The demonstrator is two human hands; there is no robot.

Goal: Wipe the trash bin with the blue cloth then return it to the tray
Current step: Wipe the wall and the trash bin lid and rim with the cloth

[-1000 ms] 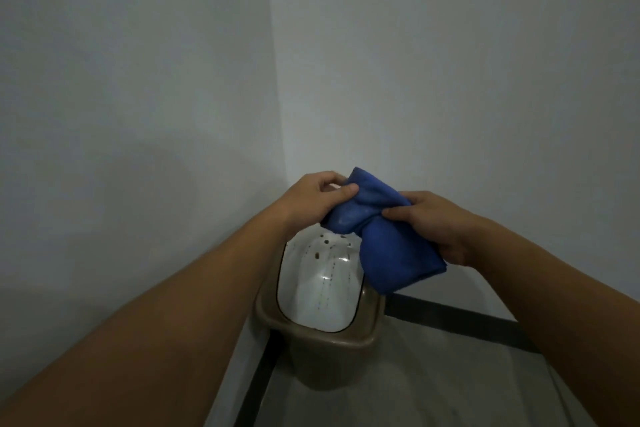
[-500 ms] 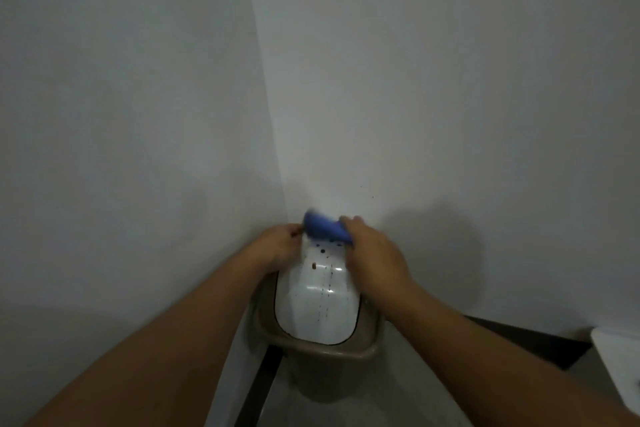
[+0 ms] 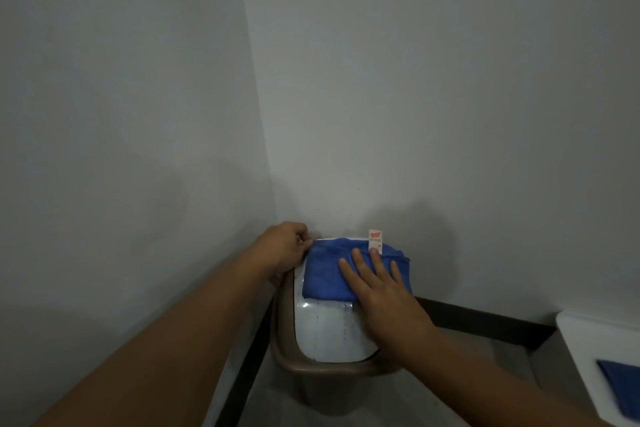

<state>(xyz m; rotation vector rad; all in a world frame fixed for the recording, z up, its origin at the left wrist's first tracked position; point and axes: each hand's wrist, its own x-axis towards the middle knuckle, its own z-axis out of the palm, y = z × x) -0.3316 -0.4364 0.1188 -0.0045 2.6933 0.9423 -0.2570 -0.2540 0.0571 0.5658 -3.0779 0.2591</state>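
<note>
On the trash bin (image 3: 332,367) lid's far end lies the blue cloth (image 3: 329,274); my right hand (image 3: 377,284) presses it flat, fingers spread, left hand (image 3: 282,246) pinching its corner. Risk: the swing lid tips under pressure, cloth drops inside.

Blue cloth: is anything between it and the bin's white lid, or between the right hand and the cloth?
Nothing visible. The right hand lies flat on the blue cloth, which lies directly on the white lid of the brown plastic trash bin.
</note>
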